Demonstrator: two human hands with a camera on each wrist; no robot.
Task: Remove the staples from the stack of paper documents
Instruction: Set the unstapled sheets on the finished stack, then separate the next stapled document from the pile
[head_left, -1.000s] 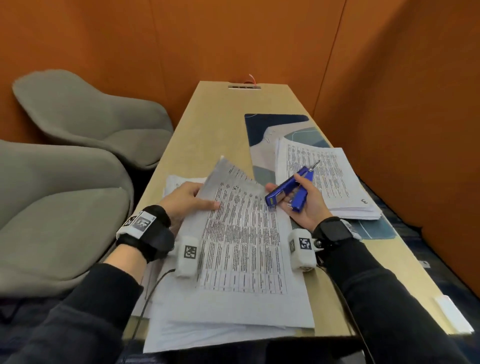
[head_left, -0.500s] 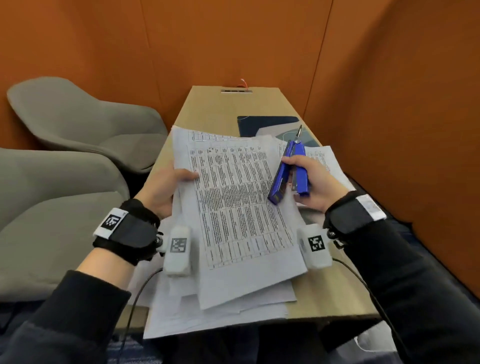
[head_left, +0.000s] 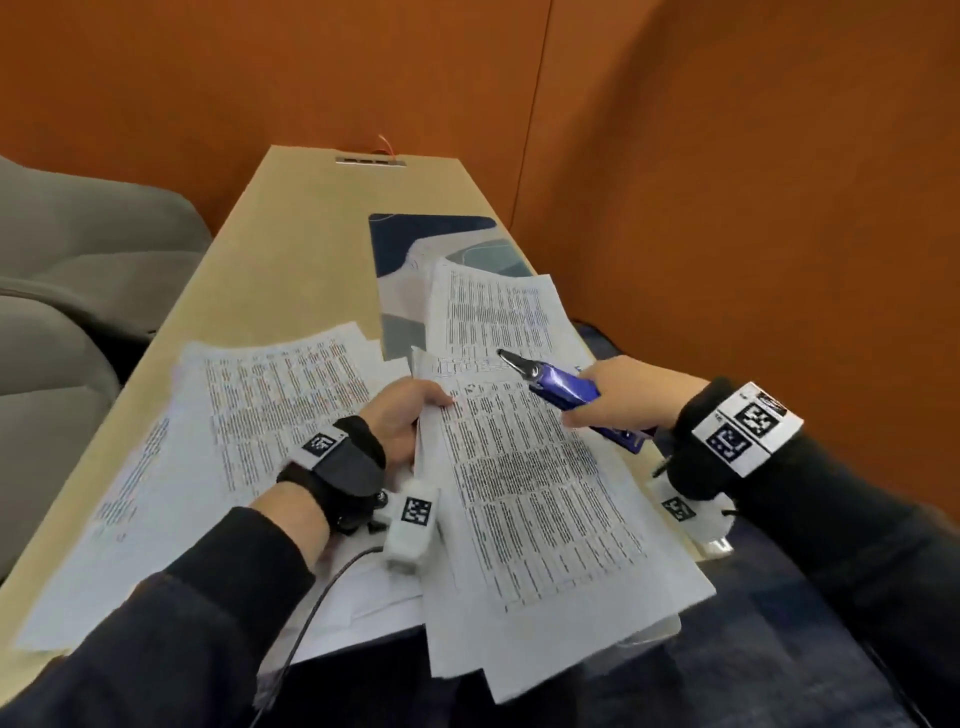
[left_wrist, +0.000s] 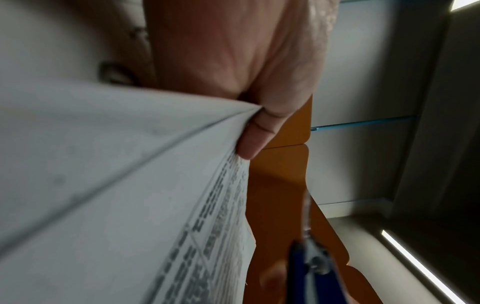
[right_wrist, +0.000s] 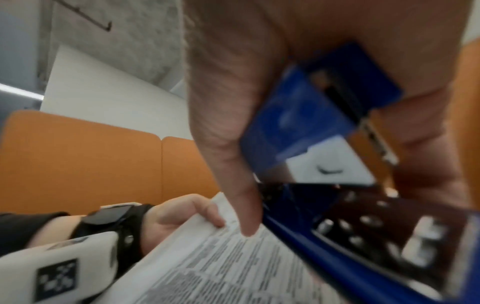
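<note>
Gripping printed document (head_left: 524, 467): left hand (head_left: 402, 415); right hand (head_left: 631, 395) clasps blue staple remover (head_left: 558, 387).

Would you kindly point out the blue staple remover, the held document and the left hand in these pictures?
blue staple remover (head_left: 563, 391): head view, on its blue body.
held document (head_left: 524, 467): head view, middle of the printed top page.
left hand (head_left: 402, 415): head view, back of the hand gripping the document's edge.
</note>
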